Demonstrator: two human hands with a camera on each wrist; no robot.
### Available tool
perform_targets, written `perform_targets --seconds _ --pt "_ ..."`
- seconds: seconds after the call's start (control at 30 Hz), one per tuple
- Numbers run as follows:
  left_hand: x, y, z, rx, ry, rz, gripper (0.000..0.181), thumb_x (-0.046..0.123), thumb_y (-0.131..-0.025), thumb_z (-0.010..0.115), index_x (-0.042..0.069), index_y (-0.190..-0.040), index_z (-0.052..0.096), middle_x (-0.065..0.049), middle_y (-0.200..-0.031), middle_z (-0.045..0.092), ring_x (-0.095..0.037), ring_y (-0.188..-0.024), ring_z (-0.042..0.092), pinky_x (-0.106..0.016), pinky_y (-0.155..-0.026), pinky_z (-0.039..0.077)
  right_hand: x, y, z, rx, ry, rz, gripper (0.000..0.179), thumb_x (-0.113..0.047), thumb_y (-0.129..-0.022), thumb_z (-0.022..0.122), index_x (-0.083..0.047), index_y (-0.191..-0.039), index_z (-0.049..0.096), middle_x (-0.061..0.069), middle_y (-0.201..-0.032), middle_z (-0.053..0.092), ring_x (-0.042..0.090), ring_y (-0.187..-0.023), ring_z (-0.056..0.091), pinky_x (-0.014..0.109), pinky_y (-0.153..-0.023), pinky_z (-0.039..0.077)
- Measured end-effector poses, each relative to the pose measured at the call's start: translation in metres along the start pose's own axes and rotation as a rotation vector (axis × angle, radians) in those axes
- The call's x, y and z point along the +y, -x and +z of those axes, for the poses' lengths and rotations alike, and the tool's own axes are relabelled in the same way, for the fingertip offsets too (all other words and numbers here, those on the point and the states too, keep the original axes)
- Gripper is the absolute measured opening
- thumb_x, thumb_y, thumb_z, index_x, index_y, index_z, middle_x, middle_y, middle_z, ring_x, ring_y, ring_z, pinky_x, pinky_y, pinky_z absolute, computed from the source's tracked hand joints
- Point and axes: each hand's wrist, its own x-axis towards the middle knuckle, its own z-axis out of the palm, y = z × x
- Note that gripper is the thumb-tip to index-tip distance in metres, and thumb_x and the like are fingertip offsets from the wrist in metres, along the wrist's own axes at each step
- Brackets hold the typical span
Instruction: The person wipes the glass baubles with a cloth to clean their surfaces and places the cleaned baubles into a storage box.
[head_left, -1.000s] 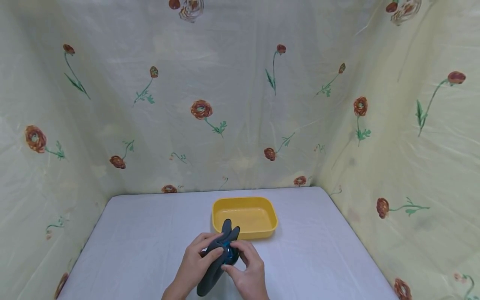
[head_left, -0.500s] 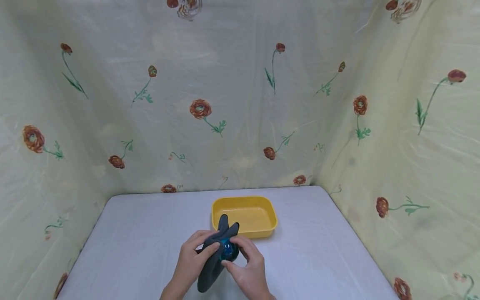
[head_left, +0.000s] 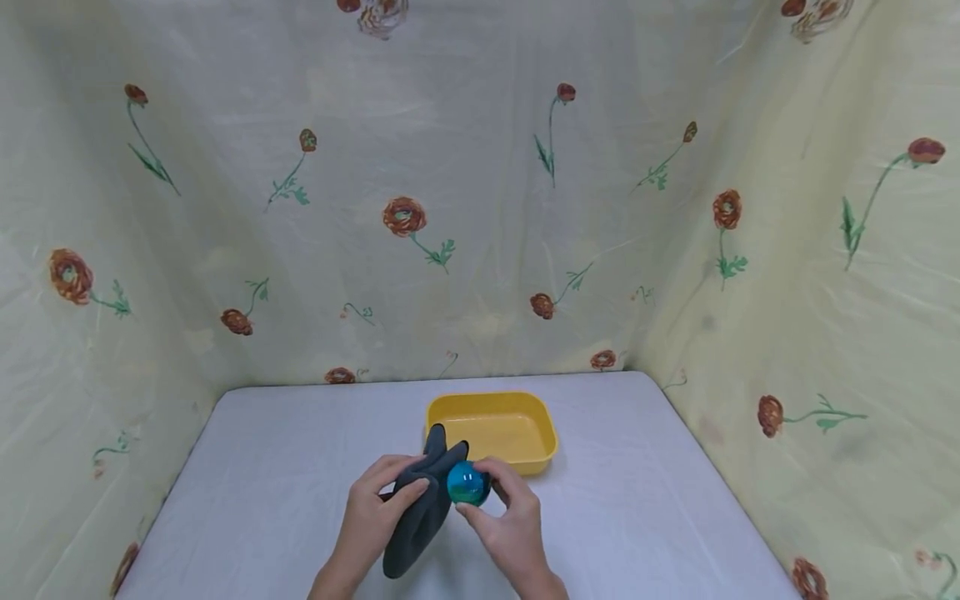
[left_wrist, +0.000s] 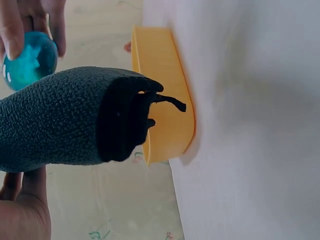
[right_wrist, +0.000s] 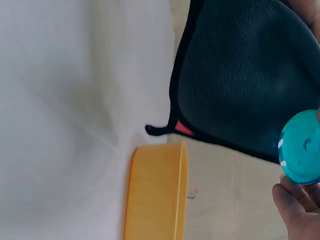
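Note:
My left hand [head_left: 367, 512] grips a dark grey cloth [head_left: 420, 508], bunched and hanging down. In the right wrist view the cloth [right_wrist: 245, 75] shows a black edging, a small loop at one corner and a bit of red. A shiny, see-through teal-blue ball [head_left: 465, 483] is pinched between the thumb and fingers of my right hand [head_left: 513, 525]. It is beside the cloth, to its right. Swirled patches show inside the ball [left_wrist: 31, 61] in the left wrist view. Both things are held above the table. Part of the left hand is hidden by the cloth.
A yellow rectangular tub [head_left: 491, 397] stands on the white-covered table [head_left: 315, 425], just beyond the hands. Its inside floor shows in the head view. Flower-printed sheeting [head_left: 480, 167] encloses the table at the back and both sides.
The ball has come away from the cloth folds and moved slightly right and up with my right hand. The left hand and cloth have shifted a little left, so more of the ball shows.

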Motion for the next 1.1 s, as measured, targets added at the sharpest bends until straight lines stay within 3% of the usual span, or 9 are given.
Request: perform_targets --seconds 0.23,0.43,0.73,0.9,1.1 --pt "0.001 -0.001 -0.012 0.071 -0.039 0.0 0.028 0.032 -0.086 0.077 0.028 -0.114 0.074 0.002 -0.114 0.067 -0.02 -0.105 0.063 -0.033 -0.086 0.061 0.001 -0.007 -0.003 0.023 0.035 0.013 0.049 -0.002 -0.074 0.085 -0.017 -0.116 0.065 0.003 -0.122 0.067 0.016 -0.113 0.064 0.036 -0.101 0.053" --pt "-0.006 -0.004 -0.024 0.102 -0.065 -0.003 0.031 0.038 -0.085 0.077 0.03 -0.114 0.074 0.003 -0.115 0.067 -0.019 -0.108 0.063 -0.033 -0.088 0.06 0.008 -0.012 -0.005 0.028 0.061 -0.005 0.049 -0.002 -0.074 0.085 -0.013 -0.117 0.064 0.003 -0.122 0.066 0.016 -0.112 0.063 0.036 -0.101 0.053" --pt "-0.014 -0.007 -0.05 0.184 -0.177 0.037 0.031 0.033 -0.087 0.076 0.026 -0.117 0.073 0.003 -0.117 0.066 -0.016 -0.11 0.063 -0.029 -0.085 0.06 0.014 -0.023 -0.014 0.063 0.075 -0.042 0.053 -0.002 -0.069 0.088 -0.018 -0.115 0.065 -0.001 -0.119 0.067 0.017 -0.111 0.065 0.036 -0.101 0.053" --pt "-0.019 -0.006 -0.06 0.199 -0.224 0.063 0.032 0.034 -0.086 0.077 0.025 -0.117 0.074 0.004 -0.116 0.066 -0.015 -0.108 0.063 -0.025 -0.081 0.059 0.018 -0.029 -0.018 0.086 0.083 -0.07 0.054 0.002 -0.067 0.089 -0.015 -0.113 0.066 0.001 -0.117 0.068 0.019 -0.109 0.065 0.036 -0.1 0.054" --pt "-0.027 -0.003 -0.059 0.187 -0.263 0.073 0.032 0.03 -0.086 0.077 0.024 -0.117 0.074 0.003 -0.113 0.067 -0.016 -0.107 0.064 -0.028 -0.083 0.06 0.021 -0.034 -0.022 0.124 0.105 -0.096 0.054 0.007 -0.064 0.088 -0.01 -0.111 0.066 0.004 -0.114 0.069 0.02 -0.107 0.066 0.032 -0.097 0.055"
